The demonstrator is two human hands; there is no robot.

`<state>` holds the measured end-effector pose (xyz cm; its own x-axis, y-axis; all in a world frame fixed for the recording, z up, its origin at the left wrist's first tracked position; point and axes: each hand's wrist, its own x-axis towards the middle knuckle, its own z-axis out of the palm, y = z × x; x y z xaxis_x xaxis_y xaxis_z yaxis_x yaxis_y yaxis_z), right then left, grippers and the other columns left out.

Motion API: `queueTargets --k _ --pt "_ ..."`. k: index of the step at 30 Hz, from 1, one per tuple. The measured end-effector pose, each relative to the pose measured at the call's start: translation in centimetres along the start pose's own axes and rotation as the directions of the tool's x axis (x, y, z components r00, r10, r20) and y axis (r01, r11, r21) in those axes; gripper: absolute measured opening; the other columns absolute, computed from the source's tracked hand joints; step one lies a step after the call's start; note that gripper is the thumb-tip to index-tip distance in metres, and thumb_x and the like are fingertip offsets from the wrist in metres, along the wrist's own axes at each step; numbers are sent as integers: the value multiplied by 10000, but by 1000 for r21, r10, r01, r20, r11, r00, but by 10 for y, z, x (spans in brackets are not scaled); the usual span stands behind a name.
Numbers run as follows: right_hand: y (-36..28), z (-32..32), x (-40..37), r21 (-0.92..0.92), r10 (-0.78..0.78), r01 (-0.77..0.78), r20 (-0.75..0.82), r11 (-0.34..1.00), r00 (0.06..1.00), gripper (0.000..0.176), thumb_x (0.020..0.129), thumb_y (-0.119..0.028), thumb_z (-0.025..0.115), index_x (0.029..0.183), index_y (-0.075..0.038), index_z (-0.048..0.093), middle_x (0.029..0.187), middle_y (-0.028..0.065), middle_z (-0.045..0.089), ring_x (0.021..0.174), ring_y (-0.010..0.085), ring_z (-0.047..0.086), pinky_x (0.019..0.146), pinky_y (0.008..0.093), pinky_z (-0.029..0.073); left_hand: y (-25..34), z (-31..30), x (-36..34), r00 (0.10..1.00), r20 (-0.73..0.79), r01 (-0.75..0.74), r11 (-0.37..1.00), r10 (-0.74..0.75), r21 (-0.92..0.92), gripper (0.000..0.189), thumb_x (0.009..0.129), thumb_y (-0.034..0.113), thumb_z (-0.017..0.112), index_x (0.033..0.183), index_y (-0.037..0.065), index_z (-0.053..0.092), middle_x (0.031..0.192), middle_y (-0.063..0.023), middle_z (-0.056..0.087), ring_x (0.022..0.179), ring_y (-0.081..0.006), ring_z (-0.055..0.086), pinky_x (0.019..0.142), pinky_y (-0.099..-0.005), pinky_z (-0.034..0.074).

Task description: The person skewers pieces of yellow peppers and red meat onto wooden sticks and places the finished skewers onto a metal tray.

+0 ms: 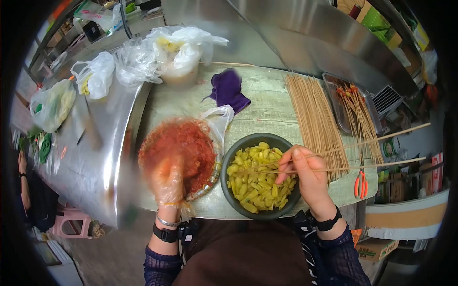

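Observation:
My left hand (168,181), in a clear plastic glove, reaches into a round dish of red minced meat (198,148). Its fingers are blurred and partly hidden against the meat. My right hand (305,167) pinches two long bamboo skewers (377,167), held apart like chopsticks. Their left ends reach over a dark bowl (228,190) of yellow-green pickled pepper pieces (260,186), standing right of the meat. A white plastic bag (220,119) shows at the meat dish's upper right edge.
Many bare skewers (317,124) lie on the table's right side. Beyond them, a metal tray (334,97) holds loaded skewers (353,100); orange-handled scissors (361,185) lie nearer. A purple cloth (229,90) and plastic bags (138,62) sit behind. Another person's arm (24,181) shows far left.

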<state>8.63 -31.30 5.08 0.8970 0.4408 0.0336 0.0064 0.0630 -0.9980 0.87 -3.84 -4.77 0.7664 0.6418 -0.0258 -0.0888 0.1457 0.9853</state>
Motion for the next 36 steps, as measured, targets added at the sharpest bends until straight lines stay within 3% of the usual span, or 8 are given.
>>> queueTargets --k 4,8,14,17,22,26,28,36 --pt "-3 -2 -1 -16 -14 13 -12 1000 1000 326 991 -226 421 902 43 581 799 76 574 625 123 605 580 215 483 0 -4 2 989 134 -80 982 57 174 79 858 45 619 896 -21 599 854 -43 625 756 -118 588 684 -245 496" --pt "-9 3 -2 -87 20 -19 15 996 1000 311 987 -209 429 915 50 587 816 85 575 635 130 611 588 221 490 10 0 -1 990 119 74 997 -72 -9 83 815 31 662 873 -15 625 832 -37 623 776 -102 552 694 -231 453" --pt "1 10 1 -134 -19 26 54 991 998 290 980 -183 441 885 51 584 815 88 562 659 141 621 600 224 500 -3 -5 2 997 78 31 999 -30 -10 81 808 -5 629 884 -31 622 851 -52 635 774 -111 562 683 -239 461" --pt "3 5 0 -98 -44 46 29 994 999 305 983 -189 431 865 53 576 829 92 553 675 148 624 616 235 508 -9 -11 4 994 100 -57 997 52 47 98 870 23 582 949 -36 585 893 -90 629 763 -179 635 690 -290 551" --pt "-6 4 -5 47 -66 67 -22 997 998 332 992 -192 399 860 63 567 859 110 544 680 167 630 641 258 517 7 -2 -2 983 182 74 973 -34 -220 139 920 123 550 937 -12 579 830 -66 621 726 -146 615 642 -262 527" --pt "-13 24 -2 4 -268 268 61 963 962 344 987 -211 406 867 65 571 859 122 554 663 186 635 644 261 522 23 7 -15 940 341 111 959 -16 -261 159 928 146 545 951 -8 574 860 -58 614 751 -134 608 706 -260 514" --pt "-16 33 0 -97 -348 362 139 927 927 306 972 -184 426 875 57 587 853 126 569 665 178 639 628 255 512 36 11 -23 913 407 46 990 12 -132 199 906 128 580 1031 -27 572 941 -70 624 813 -148 616 758 -283 513" --pt "-11 54 1 -277 -485 566 309 777 818 193 932 -79 463 924 51 606 868 148 592 658 171 637 600 254 503 36 23 -27 964 237 149 982 -118 -114 319 803 -70 620 1118 -66 569 1056 -144 636 935 -205 637 819 -287 528"
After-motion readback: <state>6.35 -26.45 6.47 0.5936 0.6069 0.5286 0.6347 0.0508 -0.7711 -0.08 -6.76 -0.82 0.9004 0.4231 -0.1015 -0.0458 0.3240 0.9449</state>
